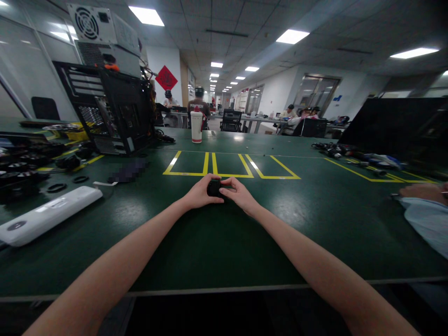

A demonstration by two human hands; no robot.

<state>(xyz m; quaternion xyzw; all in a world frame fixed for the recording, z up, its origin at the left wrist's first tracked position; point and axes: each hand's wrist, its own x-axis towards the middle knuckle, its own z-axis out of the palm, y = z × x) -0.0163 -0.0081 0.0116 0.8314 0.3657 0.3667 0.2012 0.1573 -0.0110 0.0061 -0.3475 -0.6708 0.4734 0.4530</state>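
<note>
Nearest to us, our two bare forearms reach out over the dark green matte table (210,242), meeting near its middle. Our left hand (199,193) and our right hand (238,192) close in from either side on a small black rounded block-like object (213,187), which sits low over the tabletop just short of the yellow tape rectangles (229,165). The fingers of both hands are curled and pressed against the object, pinching it between them; whether it rests on the table or is lifted slightly we cannot tell.

To the left, near the table edge, lies a long white plastic casing (47,214), with black rubber rings (58,187) just beyond it and a heap of dark parts (21,163) further left. At the right edge a co-worker's light blue sleeve (425,221) lies on the table.

Further back on the left stands an open black computer tower case (112,109) with a grey metal box with a fan grille (101,28) on top. A white cup with red print (196,126) stands upright past the tape marks. On the right lie loose tools and cables (350,154). Beyond, people sit at desks in a long office.
</note>
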